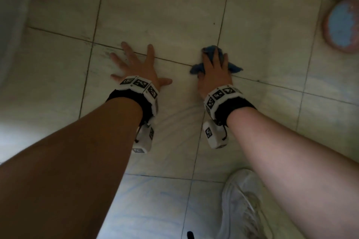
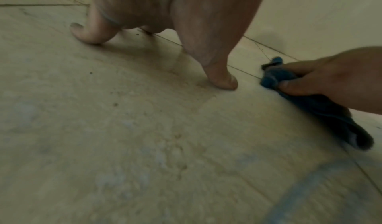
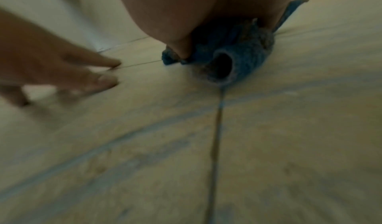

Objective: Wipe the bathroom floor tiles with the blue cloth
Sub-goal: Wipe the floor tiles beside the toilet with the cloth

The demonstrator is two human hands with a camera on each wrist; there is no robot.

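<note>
The blue cloth (image 1: 212,52) lies bunched on the pale floor tiles (image 1: 155,15), where two grout lines cross. My right hand (image 1: 213,68) presses down on it, with fingers and thumb curled round the bunch; the left wrist view shows that grip on the blue cloth (image 2: 277,76). In the right wrist view the cloth (image 3: 244,57) sits under my palm, partly hidden. My left hand (image 1: 136,64) lies flat on the tile to the left of the cloth, fingers spread and straight, holding nothing. Its fingertips (image 2: 225,82) touch the floor.
A round drain cover (image 1: 342,25) with a reddish rim sits at the far right. A pale fixture or wall base (image 1: 11,25) runs along the left edge. A white shoe (image 1: 242,205) stands on the tiles near the bottom right, behind my right arm.
</note>
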